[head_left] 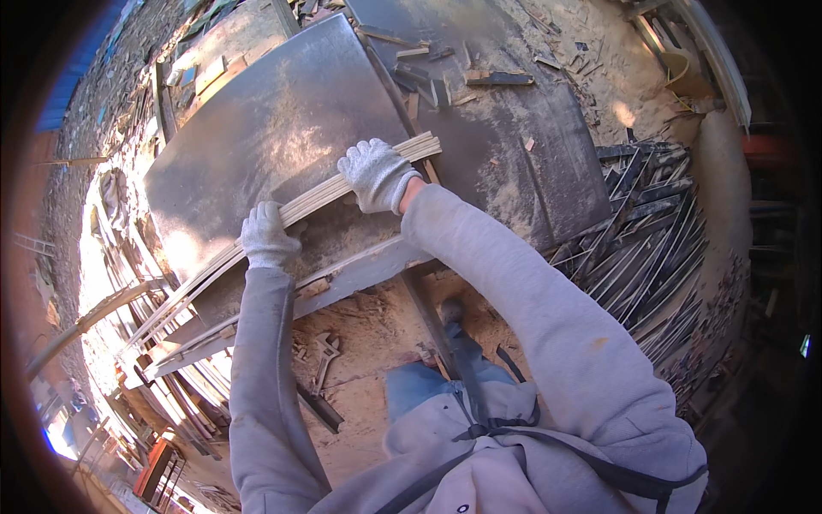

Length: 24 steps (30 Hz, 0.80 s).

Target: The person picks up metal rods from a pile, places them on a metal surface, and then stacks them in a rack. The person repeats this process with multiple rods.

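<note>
A bundle of long, thin wooden strips [322, 195] lies slantwise over a dark, dusty panel [265, 128]. Both my hands wear whitish knit gloves. My left hand [267, 236] is closed around the bundle near its middle, where the strips begin to fan apart toward the lower left. Farther right, close to the bundle's squared end, my right hand [377, 176] wraps over the strips from above. Its fingertips are partly hidden behind the wood. Below the strips runs the worktable's pale front edge [360, 270], on my side.
A second dark panel [531, 163] with sawdust and offcuts adjoins on the right. Piles of thin strips lie at the right [642, 231] and lower left [184, 385]. An adjustable wrench [325, 355] rests on the sawdust-covered ground below the table edge.
</note>
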Available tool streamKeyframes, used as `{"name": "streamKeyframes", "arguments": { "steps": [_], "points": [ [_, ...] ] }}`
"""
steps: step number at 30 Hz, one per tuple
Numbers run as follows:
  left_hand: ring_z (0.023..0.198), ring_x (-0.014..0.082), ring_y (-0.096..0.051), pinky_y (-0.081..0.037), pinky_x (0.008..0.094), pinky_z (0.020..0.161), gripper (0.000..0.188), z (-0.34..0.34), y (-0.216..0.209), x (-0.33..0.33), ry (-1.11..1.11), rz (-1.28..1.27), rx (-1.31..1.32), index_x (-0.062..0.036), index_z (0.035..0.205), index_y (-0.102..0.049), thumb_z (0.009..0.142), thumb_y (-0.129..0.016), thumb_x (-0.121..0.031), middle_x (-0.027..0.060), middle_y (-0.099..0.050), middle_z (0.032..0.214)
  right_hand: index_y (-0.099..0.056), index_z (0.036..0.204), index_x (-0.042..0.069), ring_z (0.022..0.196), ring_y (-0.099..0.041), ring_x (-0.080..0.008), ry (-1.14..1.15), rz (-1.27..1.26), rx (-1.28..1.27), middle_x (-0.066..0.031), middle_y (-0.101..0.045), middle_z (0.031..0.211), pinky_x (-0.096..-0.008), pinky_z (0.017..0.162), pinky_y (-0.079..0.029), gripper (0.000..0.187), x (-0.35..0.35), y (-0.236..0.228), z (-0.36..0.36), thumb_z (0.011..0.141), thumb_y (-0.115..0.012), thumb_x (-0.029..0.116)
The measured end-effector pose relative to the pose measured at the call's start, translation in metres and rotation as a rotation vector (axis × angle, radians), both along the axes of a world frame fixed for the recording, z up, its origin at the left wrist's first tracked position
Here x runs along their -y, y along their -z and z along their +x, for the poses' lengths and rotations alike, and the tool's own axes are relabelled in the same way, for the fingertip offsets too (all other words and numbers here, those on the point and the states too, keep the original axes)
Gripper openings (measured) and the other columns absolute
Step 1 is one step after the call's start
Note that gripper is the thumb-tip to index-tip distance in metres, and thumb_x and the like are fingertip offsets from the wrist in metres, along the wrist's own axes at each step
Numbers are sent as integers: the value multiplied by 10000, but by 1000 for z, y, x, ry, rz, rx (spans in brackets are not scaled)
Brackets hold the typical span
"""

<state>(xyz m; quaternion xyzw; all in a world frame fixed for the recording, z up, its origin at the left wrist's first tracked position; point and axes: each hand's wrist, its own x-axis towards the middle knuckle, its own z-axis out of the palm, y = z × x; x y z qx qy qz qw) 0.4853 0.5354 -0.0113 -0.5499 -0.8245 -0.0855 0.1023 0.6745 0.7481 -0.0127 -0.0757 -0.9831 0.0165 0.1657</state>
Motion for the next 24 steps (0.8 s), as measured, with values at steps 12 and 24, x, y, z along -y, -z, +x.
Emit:
{"name": "streamKeyframes", "arguments": {
  "steps": [12, 24],
  "points": [
    [950, 361, -633, -495, 489, 807, 486, -1, 3, 0, 6, 14, -11, -111, 1014, -585, 726, -891, -356, 117, -636, 971, -654, 964, 96, 889, -634, -281, 14, 40, 15, -115, -633, 926, -422, 789, -475, 293, 1, 6, -4, 736, -734, 262],
    [970, 379, -637, -501, 510, 830, 502, -8, 9, -4, 23, 32, -20, -99, 1024, -588, 735, -890, -380, 126, -647, 998, -670, 1014, 98, 945, -653, -282, 80, 25, -2, -118, -655, 972, -427, 826, -492, 382, 4, 6, -10, 718, -787, 310]
  ]
}}
